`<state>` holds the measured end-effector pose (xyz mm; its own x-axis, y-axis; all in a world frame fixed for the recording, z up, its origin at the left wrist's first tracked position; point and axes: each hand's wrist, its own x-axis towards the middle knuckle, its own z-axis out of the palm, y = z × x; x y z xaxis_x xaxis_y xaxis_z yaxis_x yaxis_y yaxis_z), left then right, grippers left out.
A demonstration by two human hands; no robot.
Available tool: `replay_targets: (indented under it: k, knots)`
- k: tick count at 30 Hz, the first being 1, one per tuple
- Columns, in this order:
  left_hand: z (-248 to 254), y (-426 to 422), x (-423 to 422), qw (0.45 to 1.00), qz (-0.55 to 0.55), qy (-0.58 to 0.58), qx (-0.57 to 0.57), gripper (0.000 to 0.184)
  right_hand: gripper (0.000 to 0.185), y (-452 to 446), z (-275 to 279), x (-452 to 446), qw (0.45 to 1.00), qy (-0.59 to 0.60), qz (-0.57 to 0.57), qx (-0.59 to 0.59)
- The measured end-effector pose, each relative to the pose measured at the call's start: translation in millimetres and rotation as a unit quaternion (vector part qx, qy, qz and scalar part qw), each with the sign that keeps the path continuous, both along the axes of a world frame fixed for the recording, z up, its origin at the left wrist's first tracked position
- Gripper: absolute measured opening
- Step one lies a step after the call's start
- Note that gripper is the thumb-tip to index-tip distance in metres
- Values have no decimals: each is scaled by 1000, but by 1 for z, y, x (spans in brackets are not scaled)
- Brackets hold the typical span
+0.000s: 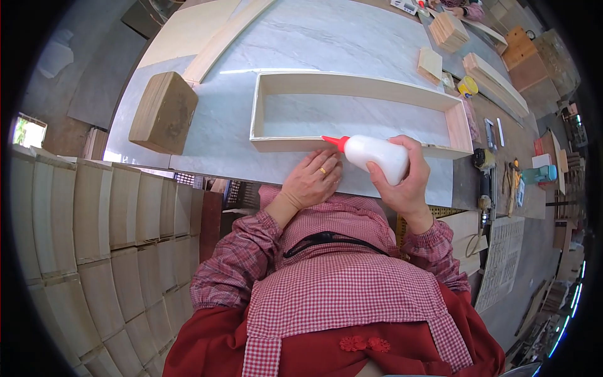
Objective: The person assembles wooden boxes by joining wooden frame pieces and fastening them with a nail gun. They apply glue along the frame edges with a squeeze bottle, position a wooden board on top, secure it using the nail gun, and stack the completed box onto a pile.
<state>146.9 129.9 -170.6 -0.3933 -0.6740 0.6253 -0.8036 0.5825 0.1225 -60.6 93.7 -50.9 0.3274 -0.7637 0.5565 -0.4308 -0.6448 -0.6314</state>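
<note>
My right hand (405, 182) is wrapped round a white glue bottle (377, 156), tilted so its red nozzle points left. The nozzle tip meets the top edge of the near side of a long wooden frame (289, 145). This rectangular frame stands on edge on the grey marbled tabletop (229, 154), which shows through its middle. My left hand (314, 176) rests at the table's front edge, fingers stretched out against or just beside the frame's near side. A ring is on one finger, and nothing shows in that hand.
A thick wooden block (164, 113) stands left of the frame. A long wooden strip (232, 38) lies behind it. Stacked boards (449, 31), a yellow tub (467, 87) and tools are at the right. Piled wooden pieces (94, 207) fill the left side. Another person's hand (457, 11) is at the far right.
</note>
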Motion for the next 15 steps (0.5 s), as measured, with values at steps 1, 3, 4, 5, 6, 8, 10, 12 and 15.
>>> replay_targets:
  k: [1, 3, 4, 5, 6, 8, 10, 12, 15]
  knots:
    - [1, 0, 0, 1000, 2, -3, 3, 32, 53, 1, 0, -5, 1000, 0, -8, 2]
    - [1, 0, 1, 1000, 6, -11, 9, 31, 53, 2, -2, -16, 1000, -1, -25, 8]
    - [3, 1, 2, 1000, 2, -12, 9, 31, 53, 3, -3, -21, 1000, -2, -29, 8]
    - [4, 2, 3, 1000, 6, -16, 12, 31, 53, 4, -3, -26, 999, -2, -39, 10]
    - [6, 2, 3, 1000, 9, -19, 14, 31, 53, 5, -4, -32, 999, -2, -50, 12]
    - [8, 2, 3, 999, 15, -25, 18, 31, 53, 7, -5, -44, 997, 0, -72, 15]
    - [9, 2, 2, 999, 11, -25, 19, 32, 53, 9, -5, -57, 996, 3, -90, 16]
    - [9, 1, 1, 999, 13, -27, 22, 32, 52, 11, -4, -69, 994, 8, -112, 11]
    - [9, 1, 2, 999, 15, -31, 26, 32, 51, 14, -4, -86, 989, 14, -145, 5]
